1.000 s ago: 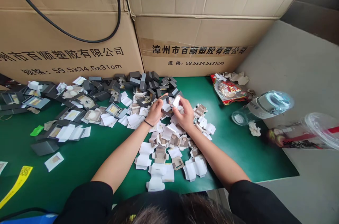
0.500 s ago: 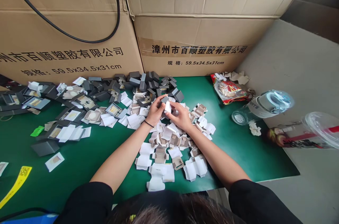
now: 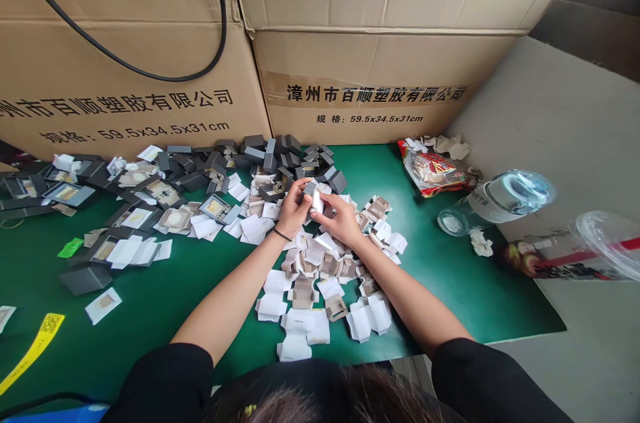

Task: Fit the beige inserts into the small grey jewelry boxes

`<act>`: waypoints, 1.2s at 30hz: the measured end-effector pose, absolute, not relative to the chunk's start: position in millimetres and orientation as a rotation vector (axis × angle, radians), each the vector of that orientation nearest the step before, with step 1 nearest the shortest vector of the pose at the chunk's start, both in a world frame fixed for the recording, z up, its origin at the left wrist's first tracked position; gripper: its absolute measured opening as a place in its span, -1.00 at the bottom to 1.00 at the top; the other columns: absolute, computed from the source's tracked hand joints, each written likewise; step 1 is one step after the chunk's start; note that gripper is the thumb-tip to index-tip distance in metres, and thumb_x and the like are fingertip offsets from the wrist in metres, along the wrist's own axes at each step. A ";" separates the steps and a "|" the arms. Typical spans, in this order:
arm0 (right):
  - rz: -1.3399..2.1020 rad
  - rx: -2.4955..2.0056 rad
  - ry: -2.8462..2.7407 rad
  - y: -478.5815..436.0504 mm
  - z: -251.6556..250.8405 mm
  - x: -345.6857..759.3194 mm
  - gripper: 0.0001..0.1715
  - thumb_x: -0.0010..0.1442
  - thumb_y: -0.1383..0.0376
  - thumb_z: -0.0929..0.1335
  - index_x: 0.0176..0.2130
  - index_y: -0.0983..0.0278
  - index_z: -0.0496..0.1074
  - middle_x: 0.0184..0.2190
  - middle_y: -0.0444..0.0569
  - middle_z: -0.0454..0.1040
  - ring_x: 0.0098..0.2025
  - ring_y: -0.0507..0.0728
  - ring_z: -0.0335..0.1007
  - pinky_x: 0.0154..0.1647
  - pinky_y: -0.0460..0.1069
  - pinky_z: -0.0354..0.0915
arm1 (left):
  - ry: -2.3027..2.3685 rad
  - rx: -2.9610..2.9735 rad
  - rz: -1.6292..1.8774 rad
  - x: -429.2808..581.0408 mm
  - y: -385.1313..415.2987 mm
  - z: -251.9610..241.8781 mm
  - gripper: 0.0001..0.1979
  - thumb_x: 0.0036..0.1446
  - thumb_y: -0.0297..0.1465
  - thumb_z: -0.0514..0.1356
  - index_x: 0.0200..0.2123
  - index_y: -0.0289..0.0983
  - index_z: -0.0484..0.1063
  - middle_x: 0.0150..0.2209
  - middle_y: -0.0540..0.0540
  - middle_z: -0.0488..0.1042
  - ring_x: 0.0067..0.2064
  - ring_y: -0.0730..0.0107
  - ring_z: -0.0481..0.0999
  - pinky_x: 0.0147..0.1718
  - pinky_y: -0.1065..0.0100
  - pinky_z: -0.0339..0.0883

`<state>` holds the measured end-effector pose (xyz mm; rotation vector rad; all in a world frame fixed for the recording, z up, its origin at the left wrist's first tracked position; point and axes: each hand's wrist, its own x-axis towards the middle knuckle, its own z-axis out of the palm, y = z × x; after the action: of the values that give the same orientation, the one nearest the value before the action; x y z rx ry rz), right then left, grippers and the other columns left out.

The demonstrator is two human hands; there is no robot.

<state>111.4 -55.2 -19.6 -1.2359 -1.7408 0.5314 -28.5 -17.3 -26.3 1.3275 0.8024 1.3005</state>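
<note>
My left hand (image 3: pixel 294 211) is closed around a small dark grey box (image 3: pixel 309 189) above the middle of the table. My right hand (image 3: pixel 341 218) pinches a small white card piece (image 3: pixel 317 202) against the box's near side. Both hands are together, and the fingers hide part of the two pieces. Beneath and in front of them lies a pile of folded white and brown card inserts (image 3: pixel 316 251). Beyond the left hand, many dark grey boxes (image 3: pixel 254 155) lie heaped, some showing pale contents.
Large cardboard cartons (image 3: pixel 380 63) stand along the back of the green table (image 3: pixel 450 290). To the right are a red snack bag (image 3: pixel 431 168), a clear bottle (image 3: pixel 495 202) and a plastic cup (image 3: pixel 575 246). A yellow strip (image 3: pixel 33 353) lies front left.
The grey box has tilted slightly between my fingers. Both arms stay nearly in the same place, and the yellow strip at the left has shifted a little.
</note>
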 end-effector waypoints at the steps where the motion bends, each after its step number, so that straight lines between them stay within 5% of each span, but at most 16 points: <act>1: 0.545 -1.239 -1.734 -55.3 -19.5 111.1 -0.54 0.07 0.11 0.38 -0.04 0.24 0.38 -0.18 0.03 0.49 -0.15 0.15 0.40 -0.12 0.06 0.33 | 0.803 1.334 1.302 -28.6 -16.9 -26.8 -0.40 -0.03 0.04 0.13 0.00 -0.19 0.29 -0.25 -0.07 0.34 -0.36 0.47 0.28 -0.38 0.46 0.17; 5: 0.580 -1.242 -1.685 -56.0 -18.9 110.2 -0.45 0.04 0.08 0.40 -0.03 0.26 0.32 -0.18 0.02 0.49 -0.19 0.13 0.42 -0.16 0.03 0.35 | 0.832 1.348 1.324 -28.3 -16.9 -26.6 -0.42 -0.01 0.02 0.13 0.00 -0.20 0.28 -0.22 -0.08 0.35 -0.31 0.44 0.30 -0.36 0.45 0.18; 9: 0.455 -1.239 -1.756 -56.4 -18.6 110.4 -0.65 0.09 0.07 0.37 -0.21 0.25 0.39 -0.27 0.00 0.49 -0.24 0.13 0.39 -0.20 0.04 0.33 | 0.887 1.331 1.365 -27.4 -17.6 -24.8 -0.42 -0.02 0.03 0.14 -0.02 -0.21 0.30 -0.17 -0.11 0.37 -0.23 0.37 0.35 -0.30 0.43 0.22; 17: 0.286 -1.131 -1.896 -54.3 -19.7 111.3 -0.78 0.18 0.13 0.31 -0.25 0.21 0.41 -0.24 -0.01 0.50 -0.14 0.16 0.32 -0.09 0.09 0.30 | 0.888 1.267 1.377 -26.1 -15.5 -28.7 -0.44 -0.02 0.02 0.14 -0.03 -0.19 0.31 -0.21 -0.08 0.38 -0.28 0.41 0.38 -0.27 0.41 0.26; 36: 0.166 -1.230 -1.914 -55.3 -20.4 109.5 -0.81 0.16 0.17 0.31 -0.31 0.21 0.44 -0.28 0.00 0.44 -0.19 0.16 0.28 -0.15 0.08 0.27 | 0.875 1.227 1.361 -26.1 -17.5 -26.8 -0.39 -0.08 0.04 0.18 -0.02 -0.20 0.32 -0.21 -0.09 0.40 -0.26 0.36 0.43 -0.23 0.37 0.28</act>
<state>109.5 -55.3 -20.4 -1.2302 -1.9137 0.1656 -26.1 -17.5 -26.8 1.2266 0.8748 1.3610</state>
